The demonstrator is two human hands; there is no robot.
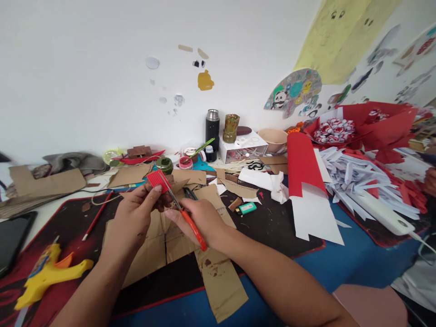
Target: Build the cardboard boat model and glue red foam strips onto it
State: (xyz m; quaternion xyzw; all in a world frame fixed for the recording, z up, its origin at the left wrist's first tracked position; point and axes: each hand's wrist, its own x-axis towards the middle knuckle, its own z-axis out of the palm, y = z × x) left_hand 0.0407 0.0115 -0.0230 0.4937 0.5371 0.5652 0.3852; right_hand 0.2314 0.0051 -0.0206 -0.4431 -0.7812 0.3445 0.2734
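Observation:
Near the middle of the view, my left hand (138,206) pinches a small red ridged piece (157,180) between thumb and fingers. My right hand (200,220) is closed round the orange-red handles of a pair of scissors (193,228). The scissor blades point up and left and lie along the right edge of the red piece. Under both hands are brown cardboard sheets (146,254), on a black mat with a red edge. A cardboard strip (223,288) with dark stains reaches toward the front edge.
A yellow glue gun (51,272) and a dark phone (15,240) lie at left. Paint jars (185,162), a black flask (212,129) and a white box (242,147) stand behind. At right are red paper (304,163), paper strips (361,177) and a bouquet (334,131).

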